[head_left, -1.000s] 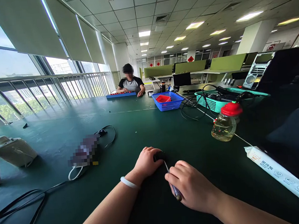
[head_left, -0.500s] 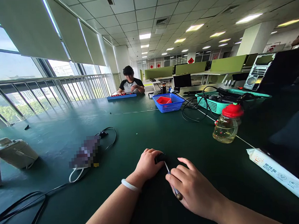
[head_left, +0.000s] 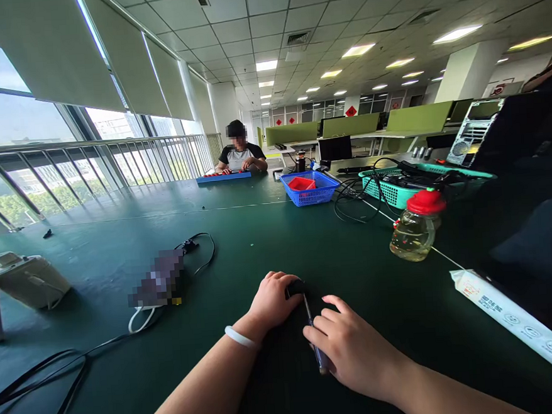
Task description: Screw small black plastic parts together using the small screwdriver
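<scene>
My left hand, with a white band on its wrist, is closed on a small black object on the dark green tabletop. Most of that object is hidden under the fingers, so its kind cannot be made out. A screwdriver with a dark, partly see-through handle is in my right hand. Its thin metal shaft points away from me, and the tip is at the near edge of the black object. Whether the tip touches it cannot be seen. The index finger of my right hand is stretched out, off the handle.
To the left lie a blurred-out device with cables and a grey container. At right stand a red-lidded bottle and a long white box. Farther back are a blue basket, a teal basket and a seated person.
The screwdriver's handle end has swung left, so the tool lies straighter toward me. My right hand has shifted slightly left with it; my left hand keeps its hold on the black object.
</scene>
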A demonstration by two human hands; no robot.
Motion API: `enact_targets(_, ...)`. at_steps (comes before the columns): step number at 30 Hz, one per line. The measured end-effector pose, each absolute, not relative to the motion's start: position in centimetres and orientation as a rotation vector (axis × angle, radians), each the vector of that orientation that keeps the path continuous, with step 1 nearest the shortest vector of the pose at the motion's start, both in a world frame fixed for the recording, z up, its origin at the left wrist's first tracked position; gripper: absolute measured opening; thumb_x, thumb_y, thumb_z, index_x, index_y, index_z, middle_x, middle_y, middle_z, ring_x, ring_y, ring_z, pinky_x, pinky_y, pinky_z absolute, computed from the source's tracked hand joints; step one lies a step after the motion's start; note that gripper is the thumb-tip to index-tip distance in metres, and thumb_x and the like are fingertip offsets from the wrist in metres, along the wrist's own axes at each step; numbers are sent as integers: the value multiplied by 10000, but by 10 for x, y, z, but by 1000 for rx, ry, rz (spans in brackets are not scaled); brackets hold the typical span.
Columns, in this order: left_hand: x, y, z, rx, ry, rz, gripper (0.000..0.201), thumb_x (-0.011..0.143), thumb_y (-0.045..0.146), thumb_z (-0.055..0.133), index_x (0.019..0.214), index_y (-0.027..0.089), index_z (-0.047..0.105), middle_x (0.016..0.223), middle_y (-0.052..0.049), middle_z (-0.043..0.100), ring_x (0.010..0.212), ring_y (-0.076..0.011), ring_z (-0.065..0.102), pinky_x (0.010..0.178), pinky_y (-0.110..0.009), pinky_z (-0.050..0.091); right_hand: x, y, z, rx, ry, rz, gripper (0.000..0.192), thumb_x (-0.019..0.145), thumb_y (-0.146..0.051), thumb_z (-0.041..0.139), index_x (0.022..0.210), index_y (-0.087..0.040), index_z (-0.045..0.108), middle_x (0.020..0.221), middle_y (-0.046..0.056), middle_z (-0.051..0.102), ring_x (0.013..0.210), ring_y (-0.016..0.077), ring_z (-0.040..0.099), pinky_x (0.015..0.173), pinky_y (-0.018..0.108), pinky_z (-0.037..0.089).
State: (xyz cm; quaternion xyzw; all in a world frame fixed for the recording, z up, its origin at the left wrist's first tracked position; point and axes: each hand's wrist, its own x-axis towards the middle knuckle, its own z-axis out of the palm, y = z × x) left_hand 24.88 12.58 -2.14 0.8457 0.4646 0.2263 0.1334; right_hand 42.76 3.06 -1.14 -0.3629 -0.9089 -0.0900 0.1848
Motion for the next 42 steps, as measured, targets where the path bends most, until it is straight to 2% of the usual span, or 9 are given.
enact_targets(3, 249, 125, -21, 2454, 1348, 652, 302, 785, 289, 671, 1080, 236, 702, 1054, -48, 714, 1020, -241, 596, 960, -398, 463, 429, 35, -10, -976, -2461, -209, 42, 857, -211, 573, 826, -207, 600, 702, -9, 603, 676, 166, 551, 1008, 456, 383)
enact_targets(7, 249, 124, -20, 2455, 1348, 647, 299, 801, 290, 659, 1093, 237, 699, 1053, -48, 715, 1021, -237, 595, 945, -388, 472, 434, 40, -8, -944, -2370, -156, 119, 890, -285, 570, 814, -195, 592, 671, -12, 591, 639, 156, 544, 971, 455, 403)
enact_targets(20, 249, 127, -20, 2459, 1368, 637, 313, 795, 326, 686, 1093, 231, 702, 1073, -55, 715, 1070, -254, 581, 972, -398, 461, 447, 50, -4, -873, -2245, -45, 175, 925, -159, 447, 820, -199, 581, 658, -24, 603, 604, 121, 546, 911, 399, 429)
enact_targets(23, 249, 126, -20, 2474, 1364, 636, 324, 796, 332, 689, 1101, 224, 701, 1070, -60, 714, 1075, -255, 578, 978, -396, 456, 446, 50, -4, -964, -2099, 109, 208, 949, -200, 442, 794, -206, 580, 686, -9, 632, 626, 129, 565, 820, 346, 472)
enact_targets(26, 248, 126, -20, 2473, 1355, 631, 332, 805, 346, 682, 1113, 225, 692, 1074, -58, 711, 1078, -254, 575, 980, -396, 455, 449, 55, -8, -1085, -1887, 323, 267, 974, -312, 443, 792, -206, 607, 727, 21, 655, 679, 150, 607, 655, 272, 488)
enact_targets(30, 248, 127, -19, 2463, 1359, 603, 345, 802, 358, 682, 1122, 229, 687, 1072, -58, 706, 1069, -256, 575, 972, -401, 459, 455, 67, -18, -1165, -1628, 623, 390, 971, -474, 429, 779, -192, 617, 571, -13, 544, 508, 129, 539, 488, 235, 455)
enact_targets(34, 249, 128, -21, 2478, 1358, 600, 348, 798, 352, 681, 1121, 224, 689, 1071, -64, 707, 1062, -258, 576, 974, -404, 457, 457, 68, -20, -1150, -1623, 658, 383, 966, -475, 432, 792, -190, 620, 577, -13, 542, 518, 133, 552, 501, 241, 472)
enact_targets(38, 249, 128, -21, 2475, 1348, 625, 331, 802, 344, 676, 1113, 234, 691, 1076, -57, 711, 1058, -250, 585, 981, -400, 457, 451, 56, -9, -1055, -1897, 372, 243, 956, -323, 475, 805, -206, 625, 749, 31, 662, 693, 162, 623, 644, 275, 507)
enact_targets(42, 250, 128, -21, 2465, 1357, 626, 314, 794, 310, 679, 1099, 237, 699, 1083, -56, 712, 1083, -254, 582, 992, -402, 455, 445, 47, -3, -1050, -2124, 238, 121, 909, -206, 535, 831, -224, 626, 742, 4, 657, 734, 168, 622, 745, 318, 503)
